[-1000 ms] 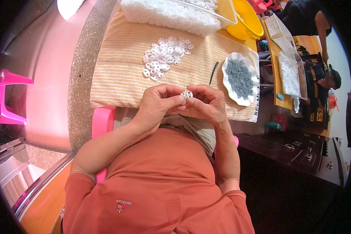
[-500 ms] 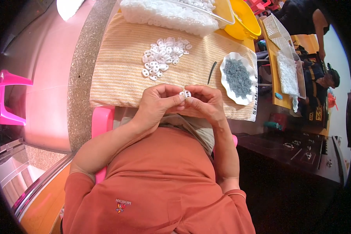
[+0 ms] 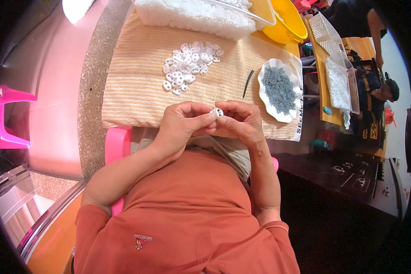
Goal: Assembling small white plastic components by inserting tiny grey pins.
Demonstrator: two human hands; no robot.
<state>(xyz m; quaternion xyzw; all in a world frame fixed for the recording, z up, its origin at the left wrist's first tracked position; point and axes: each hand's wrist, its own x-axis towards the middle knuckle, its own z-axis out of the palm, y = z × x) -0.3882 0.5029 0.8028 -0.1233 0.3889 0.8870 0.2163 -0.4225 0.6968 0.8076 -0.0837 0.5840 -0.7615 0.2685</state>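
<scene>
Just in front of my body, both hands meet over the near edge of a striped cloth (image 3: pixel 137 86). My left hand (image 3: pixel 180 124) pinches one side of a small white plastic two-holed piece (image 3: pixel 219 112) between thumb and forefinger. From the other side, my right hand (image 3: pixel 243 121) grips the same piece with thumb and fingertips. Fingers cover much of it, so I cannot tell whether a second part is between them. Beyond my hands lies a loose pile of similar white two-holed pieces (image 3: pixel 187 66). To the right, a wavy-rimmed white dish (image 3: pixel 282 118) holds many small dark grey parts (image 3: pixel 280 89).
A thin black rod (image 3: pixel 248 83) lies left of the dish. At the far edge stand a clear bin of white pieces (image 3: pixel 192 20) and a yellow basin (image 3: pixel 290 29). A pink stool (image 3: pixel 9 121) is at the left. Another person (image 3: pixel 381 93) is at the far right.
Both hands keep their pinch, with the white piece turned slightly between the fingertips. The whole view has shifted a little, so the pile and cloth appear slightly farther left.
</scene>
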